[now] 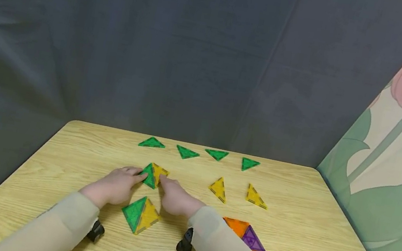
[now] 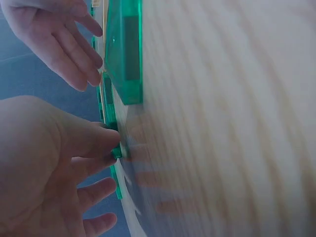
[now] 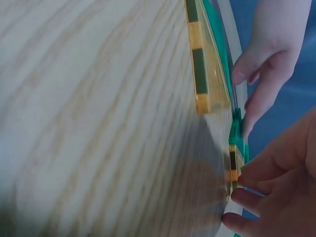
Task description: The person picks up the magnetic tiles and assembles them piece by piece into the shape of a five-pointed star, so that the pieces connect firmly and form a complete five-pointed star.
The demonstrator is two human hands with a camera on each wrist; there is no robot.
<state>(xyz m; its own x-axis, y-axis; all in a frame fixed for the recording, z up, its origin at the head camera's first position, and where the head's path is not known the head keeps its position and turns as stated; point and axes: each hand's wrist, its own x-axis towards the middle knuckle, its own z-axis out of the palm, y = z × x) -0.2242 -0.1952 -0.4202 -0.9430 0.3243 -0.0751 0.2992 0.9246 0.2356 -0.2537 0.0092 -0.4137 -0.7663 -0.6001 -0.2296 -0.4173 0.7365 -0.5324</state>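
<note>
A green triangular magnetic tile (image 1: 148, 175) and a yellow triangular magnetic tile (image 1: 158, 173) lie edge to edge on the table. My left hand (image 1: 121, 184) holds the outer corner of the green one between thumb and index finger, its other fingers spread in the left wrist view. On the opposite side, my right hand (image 1: 177, 197) has its fingertips at the outer corner of the yellow tile, gripping it low against the tabletop. Nearer to me, between the wrists, a larger-looking green tile (image 1: 134, 213) and yellow tile (image 1: 148, 216) form a kite shape.
Several green triangles (image 1: 186, 153) are spread along the table's far edge. Two yellow triangles, one left (image 1: 218, 189) and one right (image 1: 256, 196), lie right of centre. Orange (image 1: 236, 226) and purple (image 1: 253, 239) tiles sit joined, partly behind my right forearm. A dark curtain (image 1: 197, 53) hangs behind.
</note>
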